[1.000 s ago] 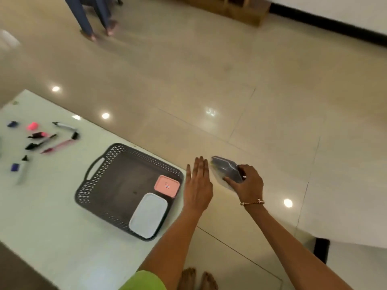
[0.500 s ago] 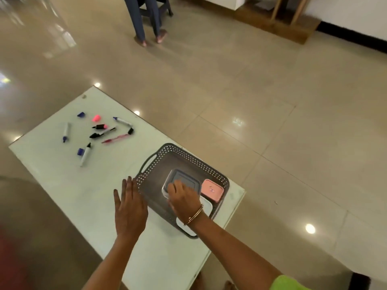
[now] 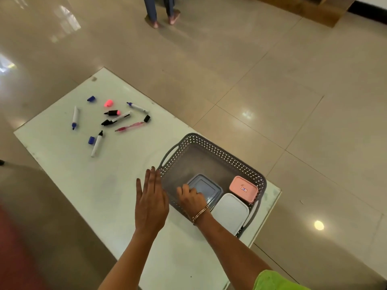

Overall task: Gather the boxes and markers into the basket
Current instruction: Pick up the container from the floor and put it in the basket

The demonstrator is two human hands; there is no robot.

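My arms are bare to the elbow. A thin gold-toned bangle (image 3: pixel 200 213) circles my right wrist, and a lime-green sleeve (image 3: pixel 276 281) shows at the lower right.

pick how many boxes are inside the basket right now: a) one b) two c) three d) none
c: the basket holds a grey box, a pink box and a white box, with the right hand resting on the grey one.
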